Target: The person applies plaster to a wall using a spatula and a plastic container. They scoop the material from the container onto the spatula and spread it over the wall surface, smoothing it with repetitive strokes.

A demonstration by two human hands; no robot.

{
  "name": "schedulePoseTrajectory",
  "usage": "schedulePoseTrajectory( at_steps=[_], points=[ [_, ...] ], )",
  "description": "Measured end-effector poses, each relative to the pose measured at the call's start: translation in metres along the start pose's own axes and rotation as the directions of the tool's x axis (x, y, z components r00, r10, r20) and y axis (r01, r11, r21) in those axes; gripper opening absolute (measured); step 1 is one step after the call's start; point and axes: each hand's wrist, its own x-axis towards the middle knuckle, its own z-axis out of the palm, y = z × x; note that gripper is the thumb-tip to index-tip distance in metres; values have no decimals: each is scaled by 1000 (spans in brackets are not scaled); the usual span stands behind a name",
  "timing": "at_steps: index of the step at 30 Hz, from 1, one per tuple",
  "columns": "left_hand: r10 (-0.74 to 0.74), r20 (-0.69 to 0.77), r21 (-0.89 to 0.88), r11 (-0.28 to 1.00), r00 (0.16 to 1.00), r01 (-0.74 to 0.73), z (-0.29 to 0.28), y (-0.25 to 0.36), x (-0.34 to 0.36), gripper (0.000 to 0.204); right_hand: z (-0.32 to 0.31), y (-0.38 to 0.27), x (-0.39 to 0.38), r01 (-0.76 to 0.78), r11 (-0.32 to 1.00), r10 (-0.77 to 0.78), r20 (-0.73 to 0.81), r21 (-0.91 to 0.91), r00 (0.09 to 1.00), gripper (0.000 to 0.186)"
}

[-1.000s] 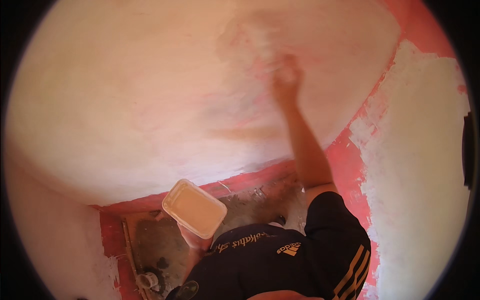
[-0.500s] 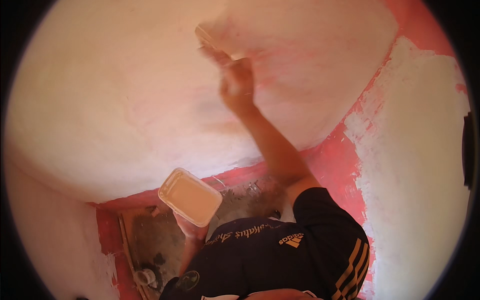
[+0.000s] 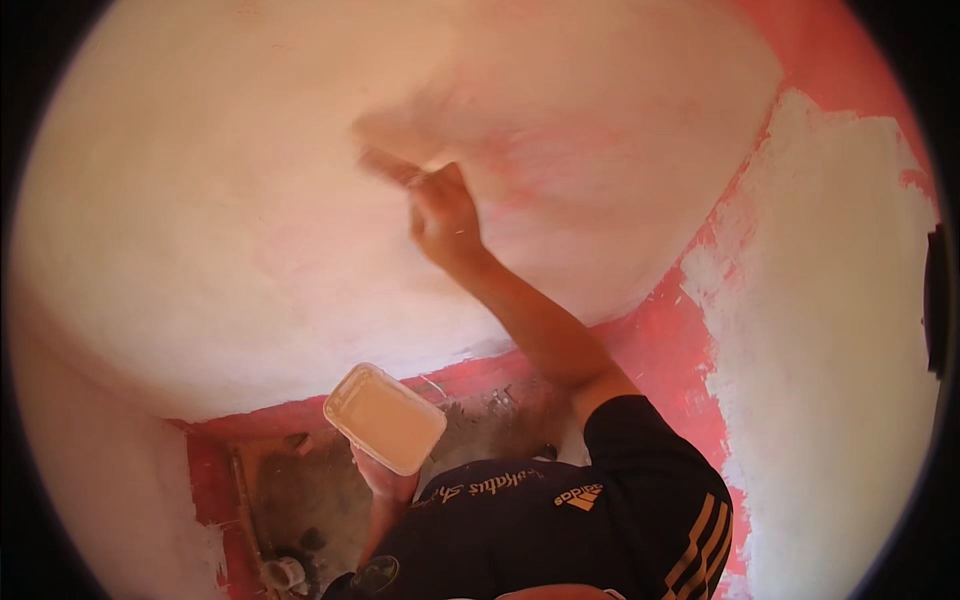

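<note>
My right hand [image 3: 445,218] is closed around a blurred paintbrush [image 3: 388,163], raised against the large pale wall [image 3: 230,210], where pink shows through in streaks. The bristles are too smeared to make out, so I cannot tell whether they touch the surface. Lower down, my left hand [image 3: 385,478] supports a rectangular plastic tub [image 3: 385,418] from beneath, its fingers mostly hidden behind it. The tub holds a smooth, pale beige liquid and has a coated rim.
A pink band [image 3: 225,425] runs along the wall's foot above the stained floor [image 3: 300,490]. A small pot [image 3: 285,572] and a long thin pole [image 3: 240,480] lie at lower left. The right wall [image 3: 810,300] is patchy white over pink. A dark object [image 3: 936,295] is at the far right edge.
My right hand with the brush swept left from a second ago, then moved downward and slightly left over the last half second. The tub rose slightly, then came back down.
</note>
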Motion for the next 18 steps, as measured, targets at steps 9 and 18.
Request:
schedulePoseTrajectory(
  at_steps=[9,18],
  points=[
    [40,-64,-55,998,997,-44,8,-6,-20,45,-220,208,107,-741,548,525,-530,-387,665,33],
    [99,-120,-74,991,988,-109,7,-23,-12,50,-16,-46,17,-438,808,-61,795,395,604,42]
  ],
)
